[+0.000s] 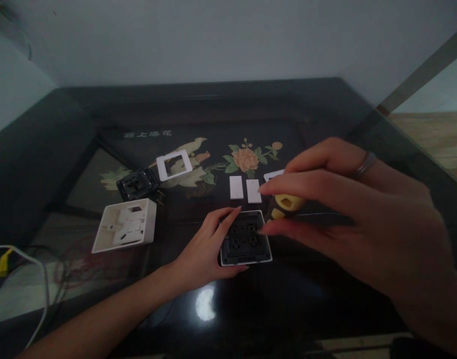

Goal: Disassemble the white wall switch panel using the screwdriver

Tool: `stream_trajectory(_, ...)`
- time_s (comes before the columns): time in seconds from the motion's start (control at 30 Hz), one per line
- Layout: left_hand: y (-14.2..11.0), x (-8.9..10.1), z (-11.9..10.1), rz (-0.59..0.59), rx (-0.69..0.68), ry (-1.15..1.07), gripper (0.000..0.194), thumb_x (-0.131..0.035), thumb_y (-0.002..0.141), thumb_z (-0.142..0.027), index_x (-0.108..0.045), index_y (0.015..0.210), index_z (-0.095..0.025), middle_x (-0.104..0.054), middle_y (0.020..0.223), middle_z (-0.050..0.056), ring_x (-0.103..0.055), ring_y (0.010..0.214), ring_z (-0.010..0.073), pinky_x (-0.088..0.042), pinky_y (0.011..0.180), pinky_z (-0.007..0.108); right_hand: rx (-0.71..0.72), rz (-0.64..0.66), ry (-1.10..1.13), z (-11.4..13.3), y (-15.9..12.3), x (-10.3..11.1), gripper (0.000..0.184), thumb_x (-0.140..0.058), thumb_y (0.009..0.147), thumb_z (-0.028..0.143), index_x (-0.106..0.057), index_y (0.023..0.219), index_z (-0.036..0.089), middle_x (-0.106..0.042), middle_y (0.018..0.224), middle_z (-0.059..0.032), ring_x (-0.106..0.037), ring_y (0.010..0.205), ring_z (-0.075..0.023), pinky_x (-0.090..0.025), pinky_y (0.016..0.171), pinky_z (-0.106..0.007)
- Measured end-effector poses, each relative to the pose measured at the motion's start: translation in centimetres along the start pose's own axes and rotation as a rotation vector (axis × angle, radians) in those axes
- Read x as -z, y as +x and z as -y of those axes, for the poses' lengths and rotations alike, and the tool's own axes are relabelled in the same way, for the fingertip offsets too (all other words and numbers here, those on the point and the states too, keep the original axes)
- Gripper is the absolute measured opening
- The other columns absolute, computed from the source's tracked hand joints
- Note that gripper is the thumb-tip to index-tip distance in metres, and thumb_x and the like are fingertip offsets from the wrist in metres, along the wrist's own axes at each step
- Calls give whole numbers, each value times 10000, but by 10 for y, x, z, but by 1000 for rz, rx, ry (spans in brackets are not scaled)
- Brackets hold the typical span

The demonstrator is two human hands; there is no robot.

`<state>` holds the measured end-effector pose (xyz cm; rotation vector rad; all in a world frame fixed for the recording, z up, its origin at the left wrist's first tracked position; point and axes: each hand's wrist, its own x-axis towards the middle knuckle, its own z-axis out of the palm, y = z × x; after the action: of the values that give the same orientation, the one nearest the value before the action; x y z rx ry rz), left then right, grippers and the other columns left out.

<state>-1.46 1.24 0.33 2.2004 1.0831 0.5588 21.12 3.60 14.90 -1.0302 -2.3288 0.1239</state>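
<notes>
My left hand grips a wall switch, fingers along its left and upper edge and the thumb at the lower edge. The switch has a black inner face with two mechanisms inside a white rim. Closed around the yellow-and-black handle of a screwdriver, my right hand is just right of the switch. The screwdriver's shaft and tip cannot be made out. Two white rocker plates lie behind the switch. A white frame is partly covered by my right fingers.
On the left stands an open white back box, with a black switch module behind it. Beside that lies a square white cover frame. A white cable with a yellow tag runs along the left. The dark glossy table meets a wall.
</notes>
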Motion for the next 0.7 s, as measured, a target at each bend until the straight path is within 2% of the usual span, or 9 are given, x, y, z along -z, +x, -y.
stream_trajectory(0.07,0,0,0,-8,-4,1,1044,-797,732,-393,-134,1532,-289,-329,1452,150,-384,1356,377,-399,1108,597,-4,-14,-17,2,1,-2,193,-646,884,190,-663,1069,243,-686,979,5,-682,828,-159,-579,734,-253)
stream_trajectory(0.13,0,0,1,-9,-13,-5,1060,-801,725,-397,-125,1534,-288,-326,1459,158,-386,1355,386,-406,1099,600,4,38,34,1,1,1,314,-614,877,122,-621,1170,235,-715,1019,19,-699,843,-150,-585,762,-238)
stream_trajectory(0.2,0,0,2,-7,-16,-14,1080,-805,719,-410,-109,1537,-300,-323,1466,161,-387,1355,397,-412,1089,608,7,131,101,-1,1,6,368,-565,892,110,-586,1234,243,-730,1067,21,-714,875,-157,-590,801,-254)
stream_trajectory(0.27,0,-1,2,-4,-9,-16,1086,-806,718,-417,-102,1538,-312,-327,1467,159,-390,1353,400,-411,1087,612,19,188,136,-4,0,8,337,-542,913,149,-589,1227,265,-719,1130,8,-710,961,-183,-586,852,-297)
stream_trajectory(0.37,0,-1,2,-5,-6,-6,1075,-803,721,-431,-117,1538,-298,-329,1466,161,-380,1361,399,-402,1098,606,49,97,89,-4,-1,4,207,-618,912,308,-648,1110,254,-673,1162,-37,-675,1031,-223,-583,837,-317)
stream_trajectory(0.43,0,-1,2,-6,-6,-10,1056,-801,723,-430,-143,1536,-284,-337,1460,161,-380,1362,395,-405,1099,596,37,12,28,-1,-1,-1,157,-648,899,342,-680,1018,244,-662,1040,-33,-677,899,-195,-581,756,-281)
stream_trajectory(0.5,0,0,2,-6,-6,-19,1047,-801,722,-412,-151,1533,-287,-342,1456,159,-389,1355,393,-413,1092,594,19,-14,4,1,-1,-3,136,-631,909,274,-684,1033,255,-659,960,-7,-668,806,-162,-573,716,-244)
stream_trajectory(0.63,-1,0,2,-2,-10,-14,1068,-804,723,-391,-119,1537,-305,-326,1468,157,-381,1359,395,-405,1095,604,1,109,70,-1,-1,5,371,-555,909,139,-601,1250,278,-710,1088,23,-701,921,-164,-581,805,-246)
stream_trajectory(0.7,-1,0,2,-5,-14,-14,1062,-801,723,-397,-125,1538,-303,-326,1469,153,-379,1361,394,-406,1099,601,7,168,109,-3,-1,10,371,-522,927,147,-584,1270,274,-712,1136,18,-700,988,-179,-579,858,-277)
